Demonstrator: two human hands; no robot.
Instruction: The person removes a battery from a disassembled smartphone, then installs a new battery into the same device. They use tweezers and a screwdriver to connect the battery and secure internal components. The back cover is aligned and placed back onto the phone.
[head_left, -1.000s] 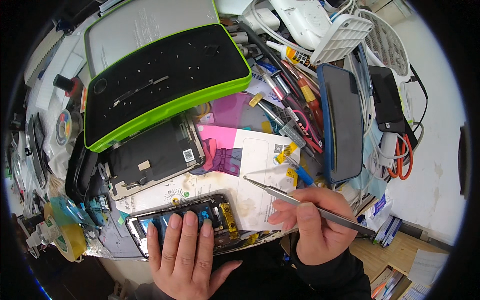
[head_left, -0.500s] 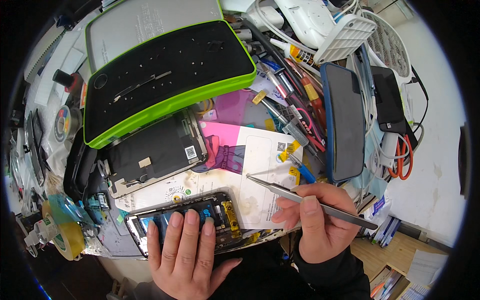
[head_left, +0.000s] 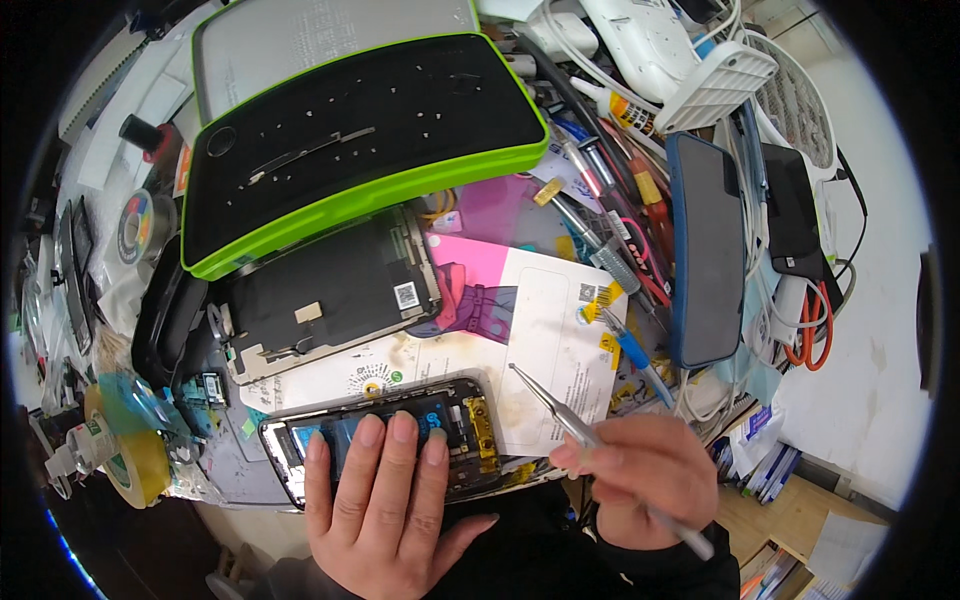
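Observation:
An opened phone body (head_left: 455, 405), its inner parts and battery exposed, lies near the table's front edge. My left hand (head_left: 385, 500) rests flat across it, fingers stretched out over the dark battery. My right hand (head_left: 640, 475) grips a pair of metal tweezers (head_left: 570, 415) to the right of the phone. Their tips point up and left, above a white printed sheet (head_left: 545, 345); whether something tiny sits between them I cannot tell. Behind the phone lies a detached screen assembly (head_left: 350, 285), its dark back facing up.
A green-rimmed case (head_left: 400, 190) with a black lining carries tiny screws and a thin metal strip. Several screwdrivers (head_left: 605, 250) and pens lie right of it. Beyond them are a blue-cased phone (head_left: 705, 250) and tangled cables. A yellow tape roll (head_left: 140, 455) stands at left.
My right hand has turned, so the tweezers slope more steeply, with the rear end lower. My left hand stays on the phone. The whole view has shifted slightly.

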